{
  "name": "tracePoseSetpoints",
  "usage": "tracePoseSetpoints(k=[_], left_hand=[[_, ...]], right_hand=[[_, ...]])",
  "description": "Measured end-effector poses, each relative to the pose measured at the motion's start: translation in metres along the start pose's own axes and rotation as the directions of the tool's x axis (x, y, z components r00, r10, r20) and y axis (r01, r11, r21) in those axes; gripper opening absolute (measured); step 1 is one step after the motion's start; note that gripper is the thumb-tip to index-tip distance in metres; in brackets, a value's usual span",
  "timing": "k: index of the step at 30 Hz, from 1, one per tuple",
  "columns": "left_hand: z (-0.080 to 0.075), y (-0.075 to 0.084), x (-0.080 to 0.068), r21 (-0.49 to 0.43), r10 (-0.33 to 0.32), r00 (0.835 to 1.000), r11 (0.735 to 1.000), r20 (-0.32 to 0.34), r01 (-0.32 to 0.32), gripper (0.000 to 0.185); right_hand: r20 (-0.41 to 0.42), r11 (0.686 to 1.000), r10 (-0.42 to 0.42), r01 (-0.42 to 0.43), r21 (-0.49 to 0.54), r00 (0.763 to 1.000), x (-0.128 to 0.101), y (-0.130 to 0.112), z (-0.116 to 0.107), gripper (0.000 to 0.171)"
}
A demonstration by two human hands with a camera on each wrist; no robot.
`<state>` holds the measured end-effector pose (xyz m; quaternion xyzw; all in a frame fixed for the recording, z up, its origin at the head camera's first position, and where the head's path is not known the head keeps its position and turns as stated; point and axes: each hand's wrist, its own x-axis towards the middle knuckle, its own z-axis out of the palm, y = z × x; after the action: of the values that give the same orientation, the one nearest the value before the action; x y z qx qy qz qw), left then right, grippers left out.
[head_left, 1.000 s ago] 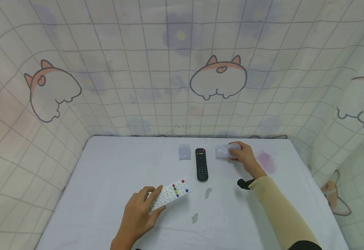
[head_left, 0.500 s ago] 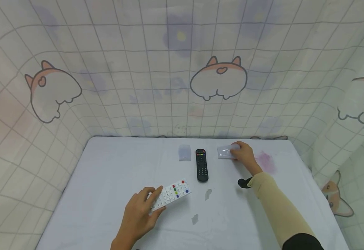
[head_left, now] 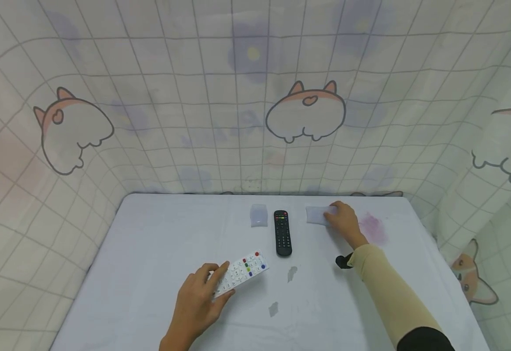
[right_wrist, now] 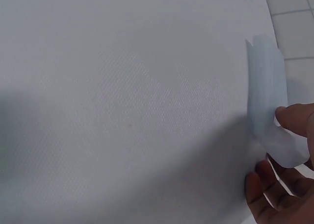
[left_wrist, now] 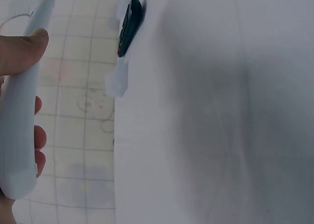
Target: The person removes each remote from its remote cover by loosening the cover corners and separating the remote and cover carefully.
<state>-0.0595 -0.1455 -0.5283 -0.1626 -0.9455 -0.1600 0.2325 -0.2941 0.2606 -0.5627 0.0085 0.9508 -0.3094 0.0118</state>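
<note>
My left hand [head_left: 211, 286] grips the near end of a white remote [head_left: 244, 270] with coloured buttons, low over the white table [head_left: 150, 243]. In the left wrist view the thumb lies on the white remote's [left_wrist: 19, 131] edge, with fingers curled round the other side. My right hand [head_left: 335, 215] pinches a clear plastic cover [head_left: 316, 214] that lies at the table's far side. The right wrist view shows the thumb on that clear cover [right_wrist: 267, 87]. A black remote [head_left: 283, 232] lies between the two hands, and a second clear cover [head_left: 258, 215] sits just left of it.
A pink stain [head_left: 372, 227] marks the cloth right of my right hand. Two small grey marks [head_left: 292, 272] lie near the table's middle front. A patterned curtain [head_left: 255, 97] closes in the table at the back and both sides.
My right hand has brought the clear cover down and slightly back, so it now lies flatter on the table. My left hand and the white remote have barely moved.
</note>
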Motion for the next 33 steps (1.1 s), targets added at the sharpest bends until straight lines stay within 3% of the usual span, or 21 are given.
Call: tracePoseSetpoints(k=[10, 18, 26, 33], left_hand=[[0.001, 0.008, 0.007, -0.049, -0.138, 0.99, 0.989, -0.008, 0.137, 0.074], [-0.002, 0.011, 0.019, -0.08, -0.256, 0.966, 0.964, -0.044, 0.252, 0.071], [-0.001, 0.022, 0.034, -0.134, -0.393, 0.917, 0.914, -0.062, 0.383, 0.069], [0.002, 0.037, 0.047, -0.26, -0.516, 0.855, 0.833, -0.052, 0.487, 0.066]], right_hand=[[-0.002, 0.999, 0.029, -0.029, 0.021, 1.0, -0.007, 0.003, -0.005, 0.057], [-0.02, 0.996, 0.055, -0.053, 0.075, 0.998, -0.019, 0.006, -0.007, 0.062], [-0.078, 0.952, 0.203, -0.179, 0.247, 0.976, -0.043, -0.003, -0.005, 0.067], [-0.09, 0.904, 0.26, -0.21, 0.374, 0.961, -0.067, -0.021, -0.006, 0.063]])
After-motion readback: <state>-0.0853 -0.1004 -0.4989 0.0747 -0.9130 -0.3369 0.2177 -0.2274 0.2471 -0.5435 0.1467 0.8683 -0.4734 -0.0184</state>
